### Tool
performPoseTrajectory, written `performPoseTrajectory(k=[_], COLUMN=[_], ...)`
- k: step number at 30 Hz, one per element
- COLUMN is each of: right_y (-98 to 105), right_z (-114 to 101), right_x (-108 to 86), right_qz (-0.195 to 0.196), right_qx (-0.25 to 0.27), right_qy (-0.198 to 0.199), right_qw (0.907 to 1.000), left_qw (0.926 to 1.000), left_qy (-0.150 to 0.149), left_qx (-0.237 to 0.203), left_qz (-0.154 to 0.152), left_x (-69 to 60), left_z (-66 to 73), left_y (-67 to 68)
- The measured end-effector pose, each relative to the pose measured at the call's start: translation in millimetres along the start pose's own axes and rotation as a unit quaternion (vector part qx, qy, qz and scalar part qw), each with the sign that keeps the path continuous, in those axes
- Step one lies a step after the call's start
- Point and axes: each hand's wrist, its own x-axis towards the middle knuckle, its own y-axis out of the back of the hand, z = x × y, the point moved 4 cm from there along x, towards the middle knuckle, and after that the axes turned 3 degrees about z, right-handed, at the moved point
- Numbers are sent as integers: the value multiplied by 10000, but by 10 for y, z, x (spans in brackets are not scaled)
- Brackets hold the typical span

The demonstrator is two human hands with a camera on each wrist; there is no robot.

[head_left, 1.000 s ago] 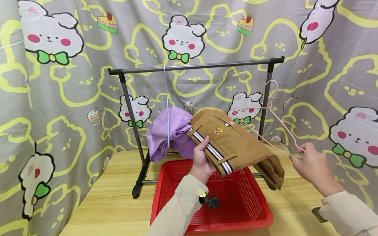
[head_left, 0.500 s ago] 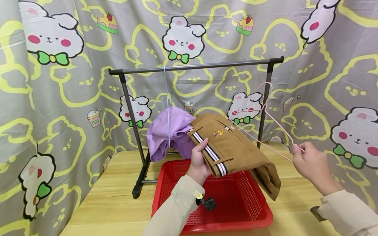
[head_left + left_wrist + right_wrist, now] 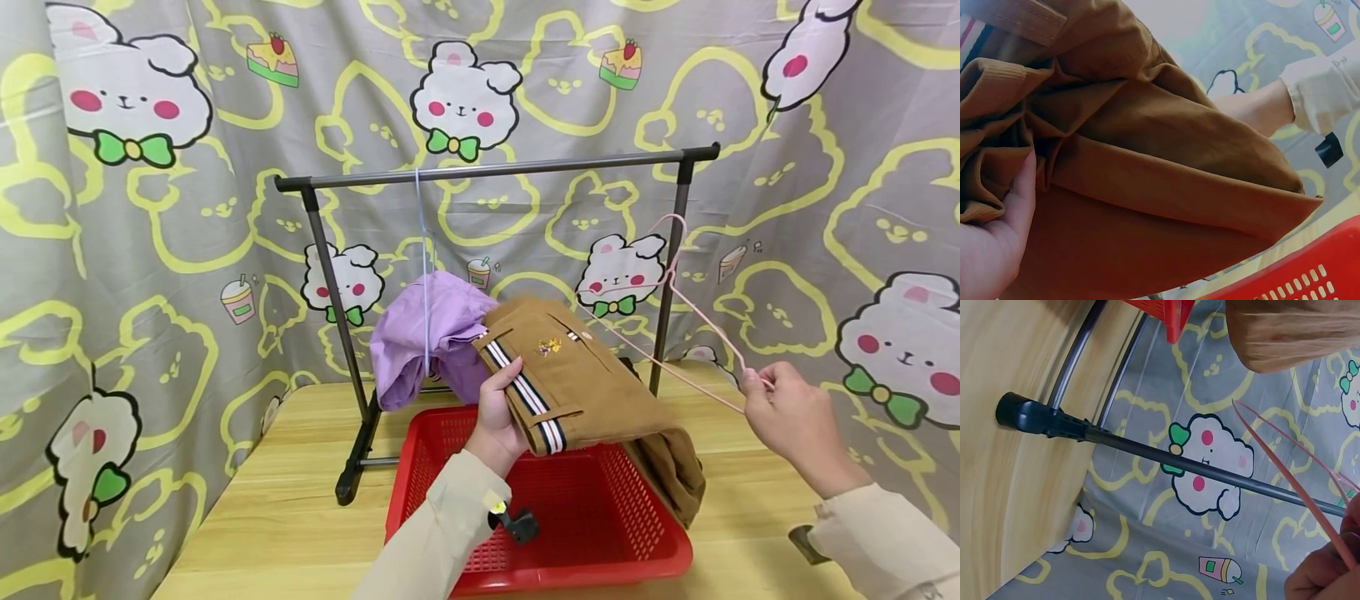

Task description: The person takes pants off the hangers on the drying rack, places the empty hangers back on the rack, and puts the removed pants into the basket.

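Folded brown trousers [image 3: 600,383] with a striped waistband and a small embroidered motif are held by my left hand [image 3: 498,417] at the waist end, thumb on top. Their legs droop over the right side of the red basket. In the left wrist view the fingers [image 3: 1019,200] press into bunched brown cloth [image 3: 1166,169]. My right hand [image 3: 795,425] grips a pink wire hanger [image 3: 708,312] by one corner, its hook pointing up. The hanger stands apart from the trousers, to their right. The right wrist view catches the hanger's bar [image 3: 1297,481] and curled fingers [image 3: 1319,569].
A red plastic basket [image 3: 577,575] sits on the wooden table [image 3: 247,500] beneath the trousers. Behind it stands a dark metal rack [image 3: 555,167]. From its rail hangs a light blue hanger [image 3: 426,275] with a purple garment [image 3: 420,333]. A patterned curtain [image 3: 315,75] surrounds the table.
My left hand has shifted slightly left and down with the trousers, whose legs hang lower. The pink hanger has tilted a little left and dropped slightly; the right hand stays nearly in place.
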Motion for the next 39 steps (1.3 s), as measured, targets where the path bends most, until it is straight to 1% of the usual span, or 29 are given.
performPoseTrajectory(k=[7,11,20,24,35,39], right_y=[-17,-38,-32,-29,-19,-17], right_z=[-17,-13,-21,-28,12,25], right_x=[-1,-18,-15,-8,-23,-22], right_qz=[70,23,136,95,-9,-20], right_qx=[43,34,55,70,56,63], right_qy=[39,54,142,128,66,44], right_qw=[10000,10000,9998,9998,10000,10000], left_qw=[9999,9997,9993,9990,9988,9983], left_qy=[102,139,310,364,390,423], left_qx=[-44,-29,-16,23,173,205], left_qz=[117,182,227,256,258,330], left_x=[-51,-80,-98,-105,-124,-120], left_z=[31,39,28,39,90,102], left_y=[29,53,110,139,188,218])
